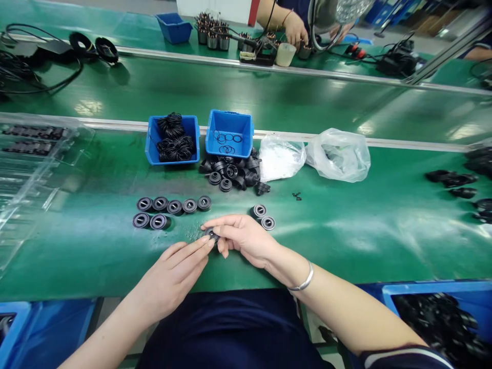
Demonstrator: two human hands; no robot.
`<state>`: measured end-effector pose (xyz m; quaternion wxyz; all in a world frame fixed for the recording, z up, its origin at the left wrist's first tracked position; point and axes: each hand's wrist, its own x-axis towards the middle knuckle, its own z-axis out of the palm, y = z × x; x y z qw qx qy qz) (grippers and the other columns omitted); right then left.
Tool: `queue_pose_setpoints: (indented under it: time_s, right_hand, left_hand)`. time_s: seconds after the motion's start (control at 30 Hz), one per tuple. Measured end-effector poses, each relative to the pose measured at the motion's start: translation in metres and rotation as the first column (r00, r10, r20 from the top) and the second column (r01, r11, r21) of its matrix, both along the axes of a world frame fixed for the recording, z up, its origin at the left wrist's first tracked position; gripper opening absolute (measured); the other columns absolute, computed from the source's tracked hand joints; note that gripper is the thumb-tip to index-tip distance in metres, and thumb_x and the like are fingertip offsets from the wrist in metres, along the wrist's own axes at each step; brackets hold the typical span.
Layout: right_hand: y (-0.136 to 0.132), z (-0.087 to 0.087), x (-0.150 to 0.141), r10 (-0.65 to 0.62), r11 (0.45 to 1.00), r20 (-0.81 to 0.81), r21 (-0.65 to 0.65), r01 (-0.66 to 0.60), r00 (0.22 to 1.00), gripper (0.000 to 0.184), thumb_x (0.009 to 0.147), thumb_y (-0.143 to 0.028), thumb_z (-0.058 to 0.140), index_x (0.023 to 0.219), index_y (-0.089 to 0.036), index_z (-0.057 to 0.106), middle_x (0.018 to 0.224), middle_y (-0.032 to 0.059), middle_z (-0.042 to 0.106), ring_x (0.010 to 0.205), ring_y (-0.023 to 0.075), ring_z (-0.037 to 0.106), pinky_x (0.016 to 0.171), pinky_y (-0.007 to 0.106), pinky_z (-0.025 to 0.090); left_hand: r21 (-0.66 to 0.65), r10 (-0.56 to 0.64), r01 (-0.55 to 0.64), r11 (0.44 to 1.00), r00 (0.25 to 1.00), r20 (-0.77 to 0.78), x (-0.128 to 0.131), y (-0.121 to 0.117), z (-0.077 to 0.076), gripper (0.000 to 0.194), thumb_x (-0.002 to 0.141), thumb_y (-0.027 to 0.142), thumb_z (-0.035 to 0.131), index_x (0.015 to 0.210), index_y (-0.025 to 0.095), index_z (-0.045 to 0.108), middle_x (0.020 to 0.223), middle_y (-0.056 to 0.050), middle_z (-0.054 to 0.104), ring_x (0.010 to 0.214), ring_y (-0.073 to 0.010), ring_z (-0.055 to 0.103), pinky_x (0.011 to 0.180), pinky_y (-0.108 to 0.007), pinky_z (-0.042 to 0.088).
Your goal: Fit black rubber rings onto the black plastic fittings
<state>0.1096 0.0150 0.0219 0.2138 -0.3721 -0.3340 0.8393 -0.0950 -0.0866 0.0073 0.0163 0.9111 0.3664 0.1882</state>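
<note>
The right hand [246, 238] holds a small black seal [210, 234] in a narrow pinch between thumb and forefinger; the left fingers [192, 254] lie close together with their tips against the seal, though I cannot tell whether they grip it too. The pinch is small and the seal looks like smooth rubber, so a shift in finger pressure could let it spring free; on the glossy green bench [346, 256] it could then roll away on its edge. Pale specks [192, 233] lie just left of the fingertips; they could cling to the rubber if it touches down there. Two loose seals [263, 217] sit just beyond the right knuckles, where a careless turn of that hand could nudge them; a row of seven seals [172, 210] lies further left of the fingers, and a dropped part could scatter them or be lost among them. A heap of black parts [230, 174] lies beyond the fingertips; a reach across could topple it toward a blue bin of O-rings [172, 159]. Below the fingers, past the bench edge, a blue tub [423, 288] holds black parts; a seal falling there could be hard to pick out.
</note>
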Motion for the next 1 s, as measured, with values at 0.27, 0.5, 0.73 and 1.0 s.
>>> queue_pose_setpoints:
  time_s: [0.27,0.5,0.73,1.0]
  right_hand:
    - [-0.021,0.004,0.003,-0.095,0.995,-0.071,-0.018,0.094,0.993,0.038,0.083,-0.027,0.07,0.118,-0.013,0.071,0.061,-0.0022,0.062,0.055,0.0077,0.054,0.059,0.022,0.046]
    - [0.001,0.002,-0.001,0.071,0.995,0.112,0.061,-0.078,0.991,0.025,0.085,-0.026,0.062,0.1,-0.011,0.075,0.044,-0.0044,0.055,0.035,0.0063,0.042,0.039,0.019,0.031]
    - [-0.017,0.0,0.002,-0.082,0.996,-0.062,0.021,0.084,0.995,0.031,0.086,-0.028,0.066,0.111,-0.012,0.074,0.059,-0.0026,0.059,0.055,0.0082,0.053,0.061,0.024,0.046]
    - [-0.027,0.001,0.003,-0.065,0.997,-0.115,-0.042,0.061,0.991,0.032,0.094,-0.027,0.058,0.121,-0.014,0.067,0.063,-0.0014,0.059,0.057,0.0098,0.056,0.054,0.023,0.049]
  left_hand:
    - [-0.026,0.003,-0.003,1.0,1.0,0.01,0.007,0.0,0.002,0.035,0.094,0.003,0.04,0.116,0.008,0.067,0.144,-0.016,0.057,0.146,-0.0336,0.034,0.112,-0.048,0.03]
    - [-0.017,0.029,-0.029,0.999,0.999,-0.013,0.01,-0.004,0.006,0.035,0.095,0.004,0.04,0.113,0.011,0.069,0.144,-0.012,0.058,0.141,-0.0303,0.042,0.109,-0.044,0.033]
    - [0.021,0.103,-0.102,0.995,0.994,-0.048,0.017,-0.012,0.0,0.037,0.095,0.003,0.04,0.119,0.009,0.067,0.148,-0.011,0.054,0.141,-0.0304,0.043,0.107,-0.042,0.035]
    - [-0.016,0.126,-0.128,0.992,0.99,-0.068,0.019,-0.013,-0.001,0.037,0.094,0.005,0.041,0.118,0.013,0.068,0.152,-0.009,0.05,0.146,-0.035,0.033,0.115,-0.051,0.028]
